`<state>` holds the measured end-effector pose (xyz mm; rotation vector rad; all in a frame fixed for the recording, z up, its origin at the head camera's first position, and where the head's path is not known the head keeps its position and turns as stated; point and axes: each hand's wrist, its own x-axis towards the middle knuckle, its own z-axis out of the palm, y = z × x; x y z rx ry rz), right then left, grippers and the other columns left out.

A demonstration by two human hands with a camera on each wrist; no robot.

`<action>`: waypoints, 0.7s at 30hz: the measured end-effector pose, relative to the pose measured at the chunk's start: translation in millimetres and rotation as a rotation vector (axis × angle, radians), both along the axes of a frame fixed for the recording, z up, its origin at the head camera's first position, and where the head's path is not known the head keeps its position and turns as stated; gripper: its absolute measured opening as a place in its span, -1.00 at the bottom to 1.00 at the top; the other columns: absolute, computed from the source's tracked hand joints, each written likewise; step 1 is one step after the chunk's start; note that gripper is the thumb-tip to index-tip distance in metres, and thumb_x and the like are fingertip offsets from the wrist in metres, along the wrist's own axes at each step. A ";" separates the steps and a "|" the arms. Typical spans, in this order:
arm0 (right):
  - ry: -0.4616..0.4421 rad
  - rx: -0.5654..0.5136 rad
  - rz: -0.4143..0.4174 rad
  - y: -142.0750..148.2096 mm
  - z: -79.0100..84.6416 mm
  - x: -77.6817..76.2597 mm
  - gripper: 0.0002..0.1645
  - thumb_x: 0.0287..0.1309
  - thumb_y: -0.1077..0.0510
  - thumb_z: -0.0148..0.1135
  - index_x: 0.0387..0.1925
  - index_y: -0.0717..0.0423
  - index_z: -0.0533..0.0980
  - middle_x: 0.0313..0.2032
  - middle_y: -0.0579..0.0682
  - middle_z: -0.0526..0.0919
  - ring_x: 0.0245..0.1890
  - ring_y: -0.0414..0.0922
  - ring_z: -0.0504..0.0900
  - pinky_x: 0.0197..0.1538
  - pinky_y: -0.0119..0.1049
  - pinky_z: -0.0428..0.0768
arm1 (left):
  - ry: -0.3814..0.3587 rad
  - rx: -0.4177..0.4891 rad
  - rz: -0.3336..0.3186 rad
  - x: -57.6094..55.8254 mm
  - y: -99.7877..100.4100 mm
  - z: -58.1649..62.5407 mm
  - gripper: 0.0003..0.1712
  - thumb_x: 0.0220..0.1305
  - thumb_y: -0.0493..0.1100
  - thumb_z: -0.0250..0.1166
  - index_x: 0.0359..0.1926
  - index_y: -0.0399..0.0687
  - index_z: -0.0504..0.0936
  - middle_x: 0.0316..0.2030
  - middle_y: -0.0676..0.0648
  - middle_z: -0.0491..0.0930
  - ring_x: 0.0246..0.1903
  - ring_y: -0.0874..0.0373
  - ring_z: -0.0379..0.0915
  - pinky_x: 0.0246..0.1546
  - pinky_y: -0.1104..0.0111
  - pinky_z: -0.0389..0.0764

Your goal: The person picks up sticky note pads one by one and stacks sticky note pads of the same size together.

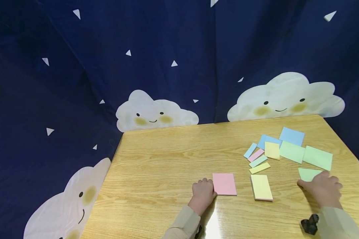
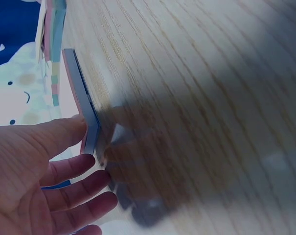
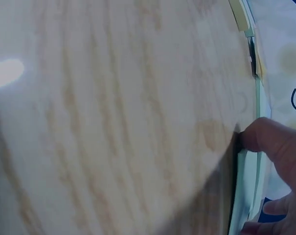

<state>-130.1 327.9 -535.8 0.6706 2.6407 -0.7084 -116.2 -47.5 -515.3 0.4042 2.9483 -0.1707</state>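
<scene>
Across the lower half of the head view runs the wooden counter, and both hands are busy! Just below centre, the left hand is at the near left corner of a pink pad that lies flat. Over at the lower right, the right hand grips a green pad, thumb at its left side, fingers over the right. Between them sits a yellow-topped stack, four narrow strips fanned above it. Further right come a small yellow pad, two blue pads and two more green pads, below a dark blue backdrop.

To the left wrist view: at the lower left, thumb and forefinger pinch the pink pad's corner, the other fingers spread apart, mirrored in the counter's shine.

Now the right wrist view: at the lower right edge, the thumb presses the green pad's upper end, fingers curled further down, clamped on it. Glare brightens the upper left.
</scene>
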 end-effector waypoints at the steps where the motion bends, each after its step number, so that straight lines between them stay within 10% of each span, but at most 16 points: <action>1: 0.018 0.010 0.023 0.5 -0.7 1.0 0.34 -0.24 -0.43 0.20 -0.13 0.79 -0.09 -0.26 0.75 0.00 -0.22 0.58 0.06 -0.20 0.28 0.14 | -0.003 -0.001 0.000 0.0 0.1 -0.2 -0.69 0.10 0.21 0.19 -0.42 0.10 0.51 -0.51 0.07 0.40 -0.49 0.18 0.38 -0.51 0.34 0.41; 21: 0.119 0.080 0.035 -10.7 -0.3 9.4 0.17 -0.18 -0.39 0.18 -0.25 0.70 0.00 -0.41 0.62 0.08 -0.30 0.54 0.11 -0.30 0.18 0.17 | 0.040 0.017 -0.018 1.3 -0.3 -1.4 -0.71 0.09 0.17 0.21 -0.47 0.09 0.50 -0.54 0.06 0.39 -0.52 0.18 0.39 -0.54 0.35 0.39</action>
